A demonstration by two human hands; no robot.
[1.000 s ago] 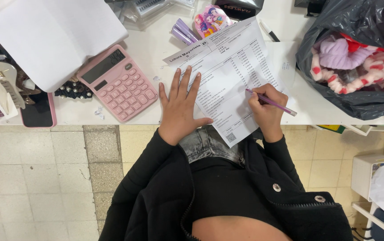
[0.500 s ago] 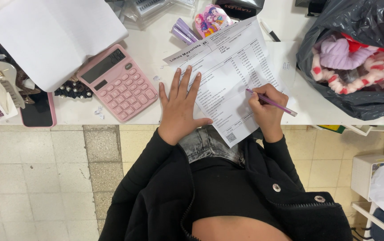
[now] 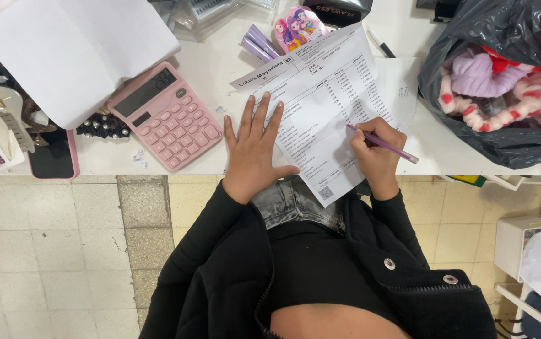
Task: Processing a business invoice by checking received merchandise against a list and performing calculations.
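Observation:
A white printed sheet lies tilted on the white table, its lower corner hanging over the front edge. My left hand rests flat on the sheet's left side, fingers spread, holding nothing. My right hand grips a thin purple pen, whose tip touches the sheet near its right edge. Both arms wear black jacket sleeves.
A pink calculator lies left of my left hand. Further left are a large blank white sheet, a phone in a pink case and hair clips. A black plastic bag with plush items fills the right. Purple markers lie behind the sheet.

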